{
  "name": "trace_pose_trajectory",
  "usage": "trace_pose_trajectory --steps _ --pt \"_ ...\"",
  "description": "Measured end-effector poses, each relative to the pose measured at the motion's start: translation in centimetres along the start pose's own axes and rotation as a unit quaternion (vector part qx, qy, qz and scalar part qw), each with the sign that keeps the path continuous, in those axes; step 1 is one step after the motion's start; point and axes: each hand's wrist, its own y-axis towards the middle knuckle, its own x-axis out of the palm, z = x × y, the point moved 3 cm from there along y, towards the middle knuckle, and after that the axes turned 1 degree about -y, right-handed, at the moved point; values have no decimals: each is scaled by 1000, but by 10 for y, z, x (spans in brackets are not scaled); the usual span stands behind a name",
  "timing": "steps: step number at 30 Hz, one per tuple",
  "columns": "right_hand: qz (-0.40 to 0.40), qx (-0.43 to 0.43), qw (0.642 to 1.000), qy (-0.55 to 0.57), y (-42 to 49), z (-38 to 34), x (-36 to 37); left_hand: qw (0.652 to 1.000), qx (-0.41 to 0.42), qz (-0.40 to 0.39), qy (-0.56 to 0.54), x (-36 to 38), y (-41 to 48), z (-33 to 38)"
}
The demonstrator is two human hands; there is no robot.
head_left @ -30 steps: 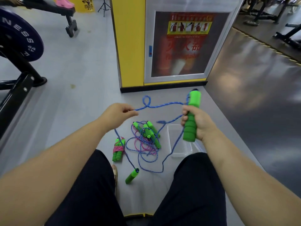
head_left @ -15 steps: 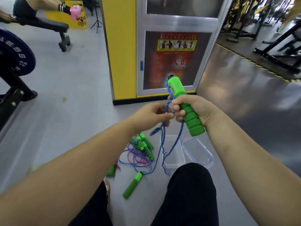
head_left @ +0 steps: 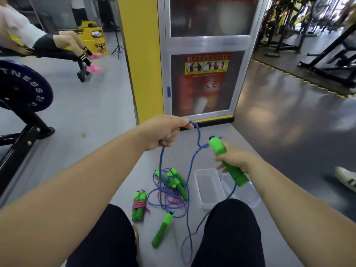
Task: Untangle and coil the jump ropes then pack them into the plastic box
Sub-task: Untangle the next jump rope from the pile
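While left hand (head_left: 163,132) pinches rope (head_left: 198,135), right hand (head_left: 235,158) grips handle (head_left: 217,147); plate (head_left: 25,89) reads "TNESS".

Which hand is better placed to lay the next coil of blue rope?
Left. The left hand pinches the blue rope, raised beside the green handle; the right hand is occupied gripping that handle.

The grey floor (head_left: 92,112) carried a rope tangle (head_left: 171,187) with green handles, a pink-wrapped bundle (head_left: 139,206) just left, a loose handle (head_left: 161,231) nearer, and a clear plastic box (head_left: 198,189) beside its lid (head_left: 250,195).
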Motion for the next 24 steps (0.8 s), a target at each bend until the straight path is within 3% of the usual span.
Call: trace_pose_trajectory --steps 2,4,7,10,12,15,17,20,22,24 --pt "-29 16 987 -157 -2 8 7 1000 -1 -13 0 6 0 3" --pt "-64 -1 972 -225 -5 9 16 1000 -1 -22 -9 14 3 3" --pt "-175 -78 978 -85 -23 -8 37 1000 13 -10 -26 24 6 3" --pt "-283 -94 945 136 -37 -14 57 997 16 61 -34 19 16 -6" --pt "-243 -65 924 288 -37 -17 62 993 4 115 -3 6 25 -20" --pt "-76 -77 934 339 -27 -23 47 985 -73 151 43 -22 27 -56" --pt "-62 -86 938 331 -26 -29 36 982 -136 49 120 -32 18 -80" --pt "-124 -85 965 217 -31 -42 38 931 -197 -186 245 -20 0 -99" --pt "-171 -85 965 178 -36 -54 49 945 -166 -214 183 -5 -1 -94" --pt "-189 -85 959 192 -35 -61 56 976 -105 -184 42 6 4 -81"
